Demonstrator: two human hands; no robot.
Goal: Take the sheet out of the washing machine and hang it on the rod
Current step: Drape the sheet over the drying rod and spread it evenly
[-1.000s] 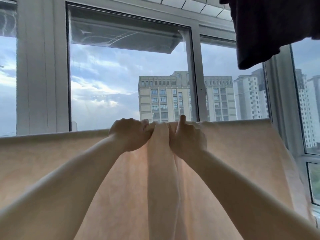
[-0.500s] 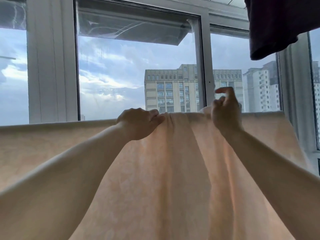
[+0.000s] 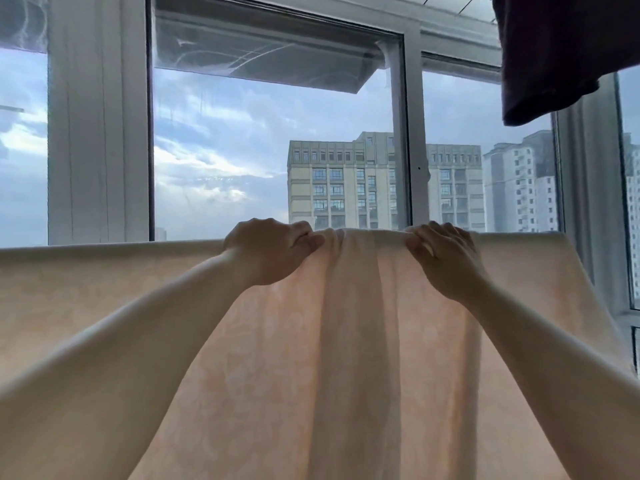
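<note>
Both arms bare, stretched fwd & up, forearms converging toward centre. L hand knuckles up, fingers curled, thumb tucked at its right side, pinching the sheet top edge. R hand well apart to the right, back of hand toward camera, fingers bent over the same edge, gripping it. Wrists roughly level, both slightly flexed.
</note>
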